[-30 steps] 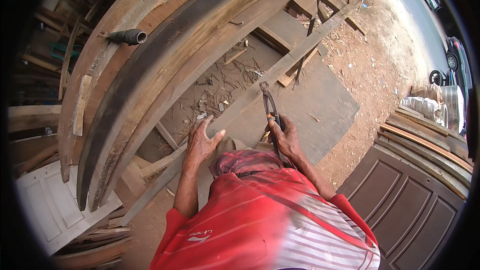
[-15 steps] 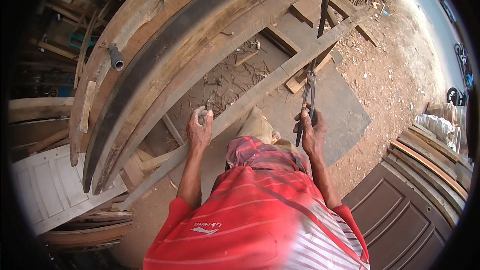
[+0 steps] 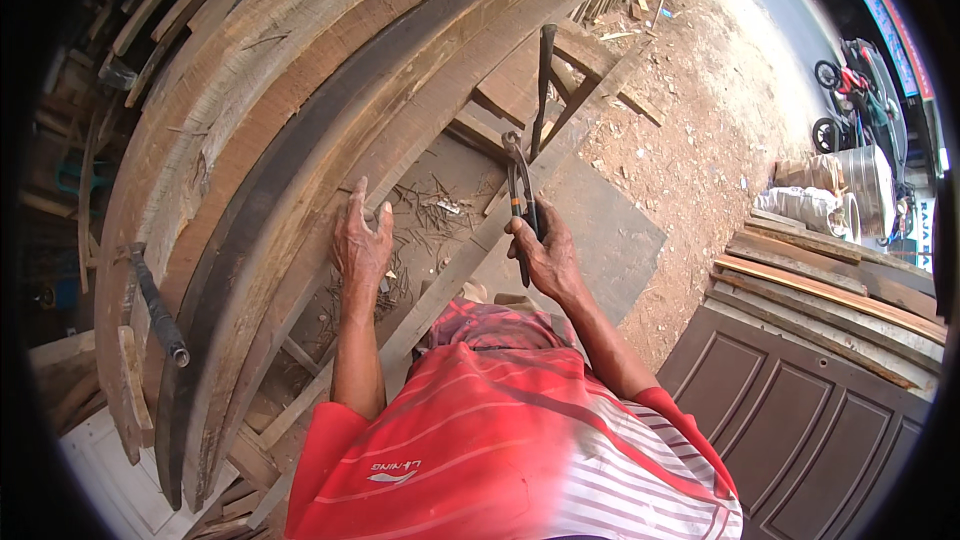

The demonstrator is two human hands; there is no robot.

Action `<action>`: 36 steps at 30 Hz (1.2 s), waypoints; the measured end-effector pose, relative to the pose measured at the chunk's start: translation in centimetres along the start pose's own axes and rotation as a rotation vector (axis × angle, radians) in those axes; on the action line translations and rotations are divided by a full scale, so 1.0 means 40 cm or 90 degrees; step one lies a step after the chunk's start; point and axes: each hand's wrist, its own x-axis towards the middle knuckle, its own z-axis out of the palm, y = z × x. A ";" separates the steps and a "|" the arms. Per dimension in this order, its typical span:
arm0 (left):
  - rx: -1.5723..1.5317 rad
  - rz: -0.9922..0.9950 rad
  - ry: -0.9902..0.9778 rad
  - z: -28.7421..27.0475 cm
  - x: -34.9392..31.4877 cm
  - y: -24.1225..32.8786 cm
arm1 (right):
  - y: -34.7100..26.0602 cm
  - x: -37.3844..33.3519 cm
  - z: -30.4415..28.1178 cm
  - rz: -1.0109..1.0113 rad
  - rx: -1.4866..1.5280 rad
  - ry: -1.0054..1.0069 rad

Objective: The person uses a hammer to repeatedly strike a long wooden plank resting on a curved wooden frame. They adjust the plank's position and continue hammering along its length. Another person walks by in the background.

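My right hand (image 3: 546, 258) is wrapped round the handles of a pair of dark metal pincers (image 3: 515, 175) with an orange band, its jaws pointing away from me. Nothing lies between the jaws that I can make out. With fingers spread, my left hand (image 3: 362, 240) is at the near edge of a long curved wooden beam (image 3: 400, 165); whether the fingertips touch the wood I cannot tell. Just beyond the pincers a dark metal bar (image 3: 543, 80) stands at a slant against a plank. Loose nails (image 3: 430, 202) and scraps litter the surface between my hands.
Several thick curved timbers (image 3: 290, 155) lie side by side at the left, with a grey tubular handle (image 3: 160, 315) sticking out. A straight plank (image 3: 455, 275) crosses before me. At the right are a brown panelled door (image 3: 790, 400) and stacked boards (image 3: 830, 285).
The view has shifted to the right. My left hand has moved forward to the curved beam and its fingers have spread. The pincers have come in front of the slanted bar.
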 end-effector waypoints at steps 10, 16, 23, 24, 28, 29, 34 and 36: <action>-0.142 -0.121 -0.057 -0.048 0.012 0.025 | -0.087 0.311 0.045 -0.068 0.099 0.058; -0.335 -0.214 -0.020 -0.089 -0.072 0.029 | -0.042 0.602 -0.025 -0.270 -0.272 0.123; -0.235 -0.383 0.335 -0.188 -0.244 0.035 | -0.008 0.596 -0.020 -0.392 -0.505 0.042; -0.282 -0.396 0.411 -0.202 -0.249 0.020 | 0.003 0.593 -0.031 -0.424 -0.501 0.051; -0.790 -0.365 0.650 -0.350 -0.224 -0.015 | -0.011 0.587 -0.034 -0.457 -0.417 0.061; -0.952 -0.290 0.612 -0.398 -0.229 -0.049 | -0.012 0.589 -0.038 -0.479 -0.383 0.068; -1.264 -0.060 0.246 -0.593 -0.172 -0.134 | -0.020 0.589 -0.052 -0.421 -0.297 0.062; -1.243 -0.083 0.250 -0.649 -0.152 -0.157 | -0.045 0.543 -0.062 -0.357 -0.255 0.062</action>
